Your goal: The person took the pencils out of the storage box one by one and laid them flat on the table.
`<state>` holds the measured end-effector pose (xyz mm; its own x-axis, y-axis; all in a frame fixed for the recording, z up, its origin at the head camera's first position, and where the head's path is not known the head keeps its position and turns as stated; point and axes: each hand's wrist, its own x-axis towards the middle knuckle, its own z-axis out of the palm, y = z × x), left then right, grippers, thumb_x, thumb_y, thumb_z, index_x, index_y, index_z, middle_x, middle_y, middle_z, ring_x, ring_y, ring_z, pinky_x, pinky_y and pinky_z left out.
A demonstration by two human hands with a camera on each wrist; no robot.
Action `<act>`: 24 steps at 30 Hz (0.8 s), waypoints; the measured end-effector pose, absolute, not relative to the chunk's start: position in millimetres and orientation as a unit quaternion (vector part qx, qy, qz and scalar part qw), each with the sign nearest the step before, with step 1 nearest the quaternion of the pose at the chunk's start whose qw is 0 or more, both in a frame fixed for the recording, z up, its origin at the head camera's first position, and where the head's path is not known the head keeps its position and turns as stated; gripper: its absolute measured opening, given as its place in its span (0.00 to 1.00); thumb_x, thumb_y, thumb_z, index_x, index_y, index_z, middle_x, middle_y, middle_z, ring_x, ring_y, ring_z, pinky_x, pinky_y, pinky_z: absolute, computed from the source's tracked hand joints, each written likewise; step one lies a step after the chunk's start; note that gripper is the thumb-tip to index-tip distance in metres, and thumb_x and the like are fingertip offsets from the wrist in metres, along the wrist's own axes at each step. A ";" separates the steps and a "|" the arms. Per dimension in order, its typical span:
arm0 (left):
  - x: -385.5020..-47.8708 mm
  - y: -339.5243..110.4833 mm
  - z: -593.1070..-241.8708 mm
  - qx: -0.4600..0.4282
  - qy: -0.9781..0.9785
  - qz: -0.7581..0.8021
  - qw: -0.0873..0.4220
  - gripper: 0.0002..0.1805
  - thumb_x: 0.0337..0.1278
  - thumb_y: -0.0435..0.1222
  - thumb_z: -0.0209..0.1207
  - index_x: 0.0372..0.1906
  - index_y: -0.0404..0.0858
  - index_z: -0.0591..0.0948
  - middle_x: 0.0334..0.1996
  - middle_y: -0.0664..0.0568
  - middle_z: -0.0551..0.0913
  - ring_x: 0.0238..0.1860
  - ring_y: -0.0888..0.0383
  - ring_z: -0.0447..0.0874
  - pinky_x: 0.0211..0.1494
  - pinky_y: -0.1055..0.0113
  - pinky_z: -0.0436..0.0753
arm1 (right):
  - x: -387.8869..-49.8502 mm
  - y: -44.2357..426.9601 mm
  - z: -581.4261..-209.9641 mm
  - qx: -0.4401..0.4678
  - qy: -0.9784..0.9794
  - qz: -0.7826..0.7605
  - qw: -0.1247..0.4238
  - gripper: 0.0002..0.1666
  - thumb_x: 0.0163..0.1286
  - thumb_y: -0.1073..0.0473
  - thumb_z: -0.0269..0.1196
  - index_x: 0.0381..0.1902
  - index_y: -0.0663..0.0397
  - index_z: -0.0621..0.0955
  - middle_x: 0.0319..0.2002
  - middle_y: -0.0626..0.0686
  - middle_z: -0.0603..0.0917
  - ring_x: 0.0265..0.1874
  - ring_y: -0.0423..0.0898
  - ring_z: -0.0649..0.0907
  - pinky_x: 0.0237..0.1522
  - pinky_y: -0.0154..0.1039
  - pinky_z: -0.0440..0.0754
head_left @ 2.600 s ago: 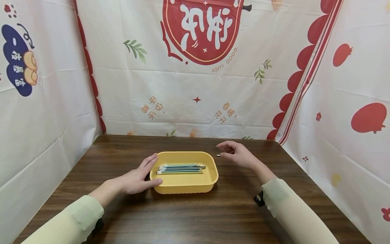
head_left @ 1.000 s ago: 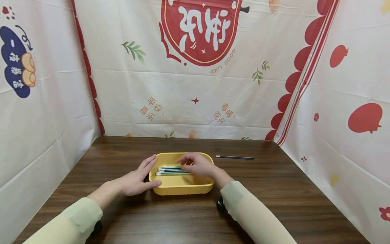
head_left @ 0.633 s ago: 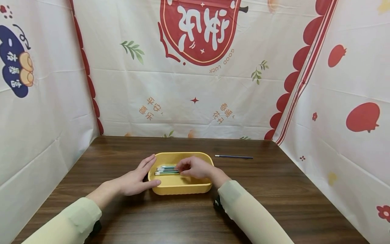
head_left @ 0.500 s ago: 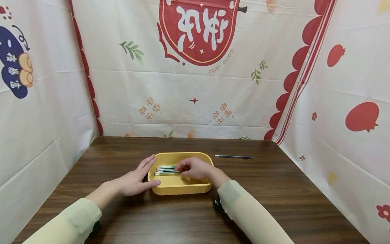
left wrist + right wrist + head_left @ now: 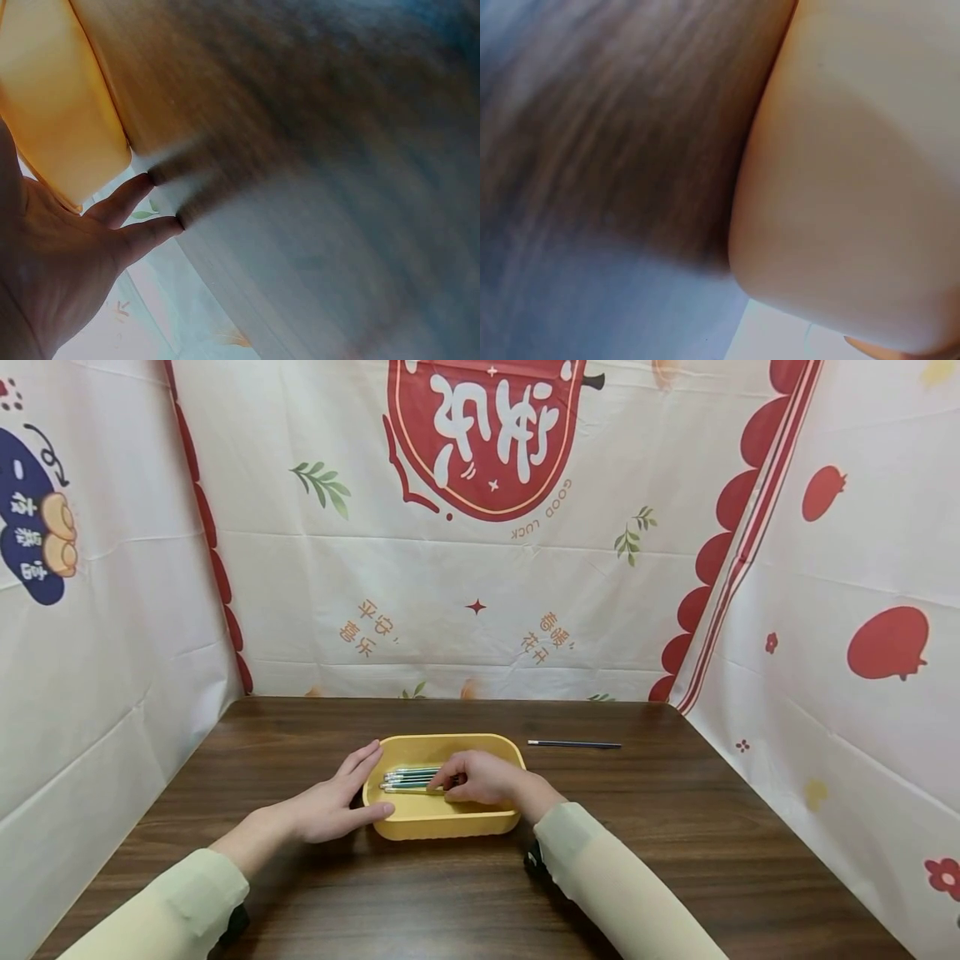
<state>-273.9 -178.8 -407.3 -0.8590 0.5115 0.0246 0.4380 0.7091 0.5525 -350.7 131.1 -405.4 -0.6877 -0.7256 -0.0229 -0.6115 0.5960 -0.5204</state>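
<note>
A yellow plastic basket [image 5: 450, 829] stands on the table, with several pencils [image 5: 408, 773] lying side by side in it, white ends to the left. My left hand [image 5: 330, 799] rests against the basket's left end, fingers spread straight and thumb at the near rim. Inside the basket, my right hand [image 5: 486, 778] pinches the nearest pencil [image 5: 411, 791] between thumb and curled fingers. That hand covers the pencils' right ends. The left wrist view shows the left hand [image 5: 67, 251] beside the basket [image 5: 64, 97]; in the right wrist view the basket wall [image 5: 840, 187] hides the right hand.
A dark blue pencil [image 5: 574, 744] with a white end lies on the brown wooden table [image 5: 420, 902], behind and right of the basket. Printed white cloth [image 5: 420, 568] hangs at the back and both sides of the table.
My right hand has left the dark blue pencil on the table and moved left into the basket. Its fingers now hold the nearest pencil, which lies slightly turned. The left hand stays at the basket.
</note>
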 end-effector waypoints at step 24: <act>-274.2 -179.3 -407.0 0.260 0.921 0.283 0.066 0.56 0.78 0.63 0.58 0.92 0.40 0.45 0.92 0.42 0.40 0.83 0.31 0.63 0.80 0.30 0.69 | -348.1 131.5 -402.8 -0.390 0.877 -0.261 0.105 0.23 0.72 0.70 0.67 0.55 0.40 0.94 0.44 0.44 0.86 0.40 0.38 0.78 0.45 0.32 0.78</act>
<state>-274.2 -179.3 -407.0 -0.8556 0.5169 0.0255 0.4421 0.7044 0.5553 -348.1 131.5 -402.8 -0.6739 -0.7386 0.0187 -0.6288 0.5601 -0.5394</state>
